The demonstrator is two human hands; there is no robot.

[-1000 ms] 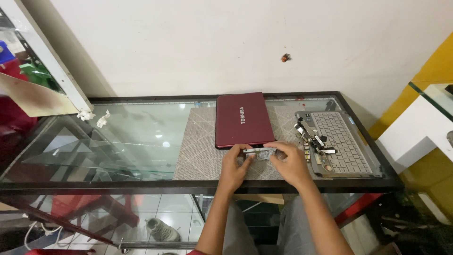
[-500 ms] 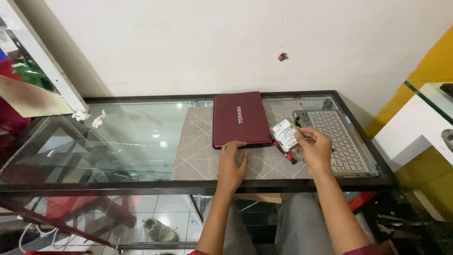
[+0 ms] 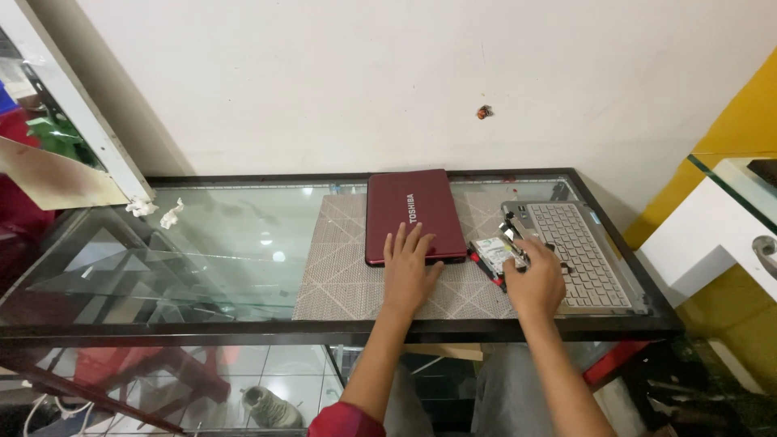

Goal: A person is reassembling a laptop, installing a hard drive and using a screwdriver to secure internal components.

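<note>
- A person seated at a glass-topped table (image 3: 202, 243) works with 2 bare hands, both forearms entering from the 6 o'clock edge of the head view and reaching toward 12 o'clock.
- The left hand (image 3: 409, 271) lies palm down with its fingers spread, fingertips resting on the near edge of a closed dark-red laptop (image 3: 413, 212); the heel of the hand sits on the patterned grey mat (image 3: 344, 259) under the machine.
- The laptop lies flat near the table's centre, its long side running from 6 to 12 o'clock, its far end close to the white wall (image 3: 364, 81).
- The right hand (image 3: 536, 279) is curled, knuckles up, at 3 o'clock of the laptop, its fingers closed around a small flat drive with a pale label (image 3: 490, 252); the drive juts out toward 9 o'clock, just beside the laptop's near right corner.
- A silver keyboard panel (image 3: 579, 251) lies at 3 o'clock of the right hand, which overlaps its left edge.
- Small dark and metallic parts sit by the keyboard's left edge, too small to tell apart.
- The right fingertips are hidden under the hand, so the exact grip on the drive cannot be made out.
- 2 crumpled white scraps (image 3: 158, 212) lie well apart at 9 o'clock, near the table's far rim.
- Through the glass, a shoe (image 3: 267, 405) shows on the tiled floor; the person's body is cut off at the bottom edge.
</note>
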